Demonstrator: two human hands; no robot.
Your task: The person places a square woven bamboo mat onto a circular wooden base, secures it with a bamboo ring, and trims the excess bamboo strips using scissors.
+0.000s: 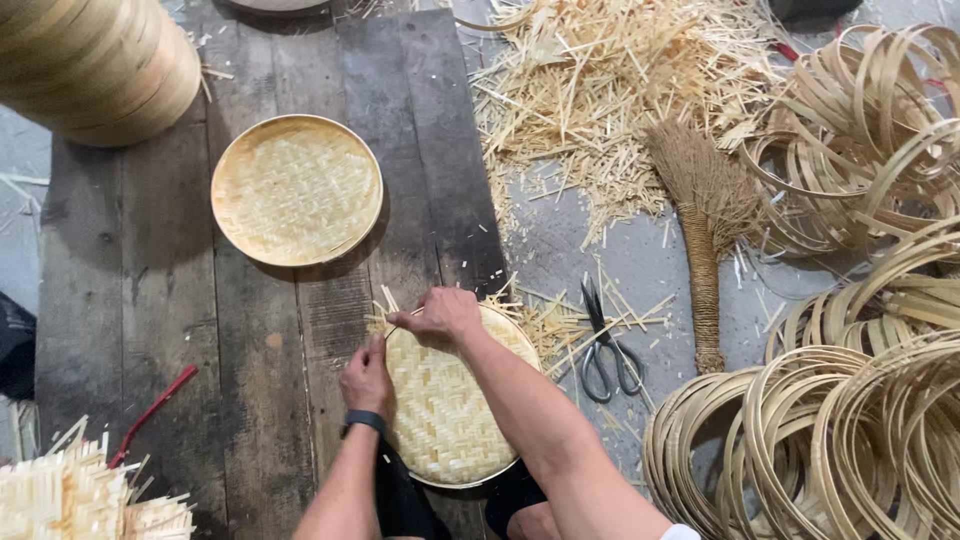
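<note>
A round woven bamboo lid lies on the dark wooden boards in front of me. My left hand rests on its left rim, with a dark band on the wrist. At the lid's top edge my right hand pinches a thin bamboo strip. Loose strip ends stick out past the rim near both hands.
A second woven round lid lies farther up the boards. Black scissors and a straw brush lie to the right. Bamboo hoops pile at right, shavings at the top, a steamer stack top left, cut strips bottom left.
</note>
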